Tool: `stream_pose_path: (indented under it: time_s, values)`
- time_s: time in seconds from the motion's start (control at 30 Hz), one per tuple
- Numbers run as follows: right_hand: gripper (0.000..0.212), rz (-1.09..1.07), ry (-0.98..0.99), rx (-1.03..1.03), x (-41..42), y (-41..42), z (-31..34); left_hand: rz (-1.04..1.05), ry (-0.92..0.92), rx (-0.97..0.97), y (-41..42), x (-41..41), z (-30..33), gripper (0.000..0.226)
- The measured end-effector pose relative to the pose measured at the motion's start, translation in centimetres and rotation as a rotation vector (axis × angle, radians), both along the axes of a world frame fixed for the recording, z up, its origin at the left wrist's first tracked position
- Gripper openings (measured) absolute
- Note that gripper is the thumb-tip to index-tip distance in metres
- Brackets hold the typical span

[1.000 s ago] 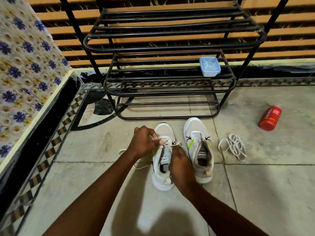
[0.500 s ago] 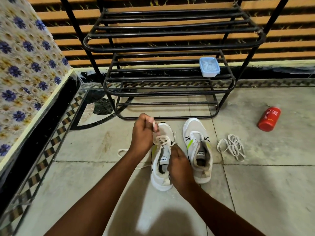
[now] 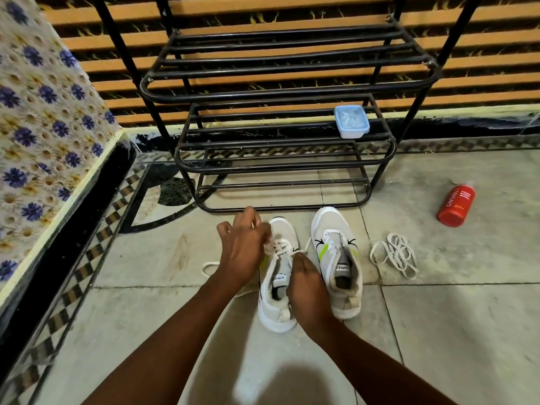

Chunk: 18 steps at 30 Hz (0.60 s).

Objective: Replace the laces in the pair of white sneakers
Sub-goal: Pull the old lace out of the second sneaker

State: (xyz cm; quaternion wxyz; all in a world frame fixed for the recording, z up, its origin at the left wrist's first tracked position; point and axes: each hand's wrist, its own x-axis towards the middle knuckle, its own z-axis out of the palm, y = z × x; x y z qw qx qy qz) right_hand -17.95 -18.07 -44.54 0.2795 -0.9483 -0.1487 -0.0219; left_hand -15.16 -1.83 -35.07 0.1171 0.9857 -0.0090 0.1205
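Two white sneakers stand side by side on the tiled floor, toes toward the rack. My left hand [image 3: 244,247] hovers over the laced front of the left sneaker [image 3: 276,314] and pinches its white lace [image 3: 277,247] at the eyelets. That lace trails in a loop over the floor to the left. My right hand [image 3: 306,287] is curled round the left sneaker's right side near the collar; its fingertips are hidden. The right sneaker [image 3: 336,258] has no lace crossing its tongue. A loose white lace [image 3: 394,255] lies bundled on the floor to its right.
A black metal shoe rack [image 3: 280,159] stands just beyond the sneakers, with a small blue-lidded box [image 3: 352,121] on a shelf. A red bottle [image 3: 455,206] lies on the floor at the right. A flower-patterned surface [image 3: 43,141] with a black edge runs along the left.
My left hand drew the lace up and away from the sneaker, then dropped back onto the eyelets with its fingers looser. My right hand stayed at the sneaker's side.
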Motion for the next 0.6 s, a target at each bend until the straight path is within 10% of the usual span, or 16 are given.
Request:
stream_pose_path:
  time_s: [0.27, 0.6]
  values:
    - [0.037, -0.068, 0.051, 0.001, -0.4, 0.4, 1.1, 0.208, -0.192, -1.425, -0.2, 1.6, 2.7, 0.022]
    - [0.02, -0.162, 0.143, 0.088, -0.1, 0.7, 1.1, -0.24, 0.233, -0.029, 2.3, -0.2, -1.6, 0.039]
